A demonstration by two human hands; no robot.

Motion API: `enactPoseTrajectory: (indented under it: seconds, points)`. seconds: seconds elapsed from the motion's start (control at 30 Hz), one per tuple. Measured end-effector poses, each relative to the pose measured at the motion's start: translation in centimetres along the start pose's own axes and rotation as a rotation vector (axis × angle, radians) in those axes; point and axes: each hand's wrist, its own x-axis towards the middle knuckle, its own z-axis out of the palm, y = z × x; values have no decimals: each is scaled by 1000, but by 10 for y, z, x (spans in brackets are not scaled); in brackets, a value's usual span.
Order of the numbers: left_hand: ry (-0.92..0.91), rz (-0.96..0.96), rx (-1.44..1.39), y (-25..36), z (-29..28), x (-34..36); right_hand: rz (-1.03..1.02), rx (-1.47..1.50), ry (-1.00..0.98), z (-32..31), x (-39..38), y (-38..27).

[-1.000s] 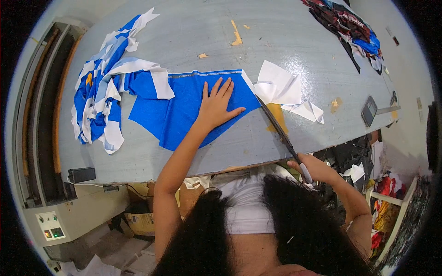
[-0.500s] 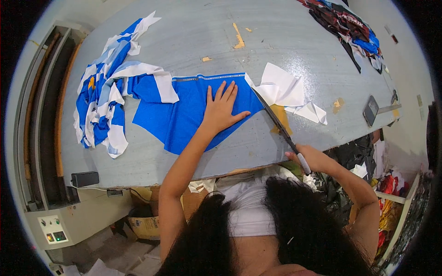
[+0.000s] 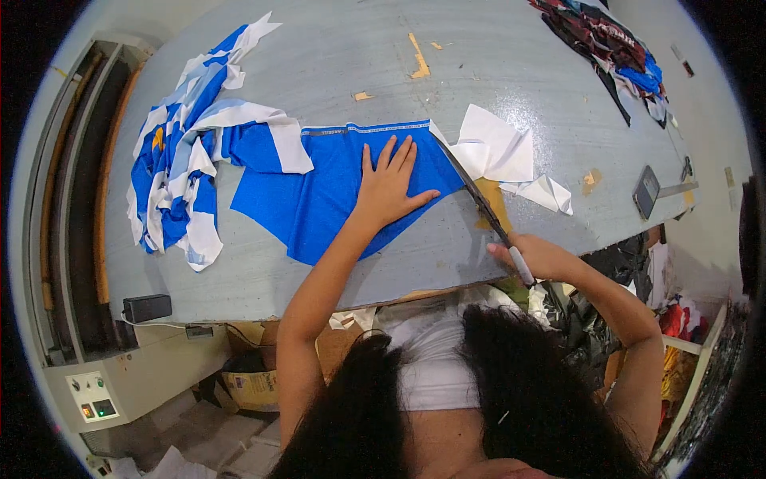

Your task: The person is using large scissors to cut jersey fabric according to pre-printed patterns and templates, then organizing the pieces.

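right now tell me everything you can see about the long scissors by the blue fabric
The long scissors look like dark metal shears with long slim blades and a pale handle end. They lie low across the grey table, slanting from the right hand at the near edge up to the right edge of the blue fabric, beside white cloth pieces. The right hand grips the handles; whether the blades are parted cannot be told. The left hand presses flat on the fabric, apart from the scissors.

Blue cloth point(image 3: 319, 199) under left hand point(image 3: 387, 188); scissor handles inside right hand point(image 3: 538, 257).
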Motion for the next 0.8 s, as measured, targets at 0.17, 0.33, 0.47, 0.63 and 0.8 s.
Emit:
enactPoseTrajectory:
  seconds: [0.17,0.33,0.47,0.63,0.8]
  points:
    - [-17,-7,24,1,-1,0,-25,-102,65,4,5,6]
    - [0,-14,23,0,-1,-1,-26,-47,-12,-4,6,-3]
    - [8,-8,32,0,-1,0,-22,-67,25,-6,17,-9]
    - [57,19,-18,-1,3,0,-42,-93,-2,-8,35,-6]
    - [37,-2,2,-2,2,-1,28,-88,50,-1,34,-5]
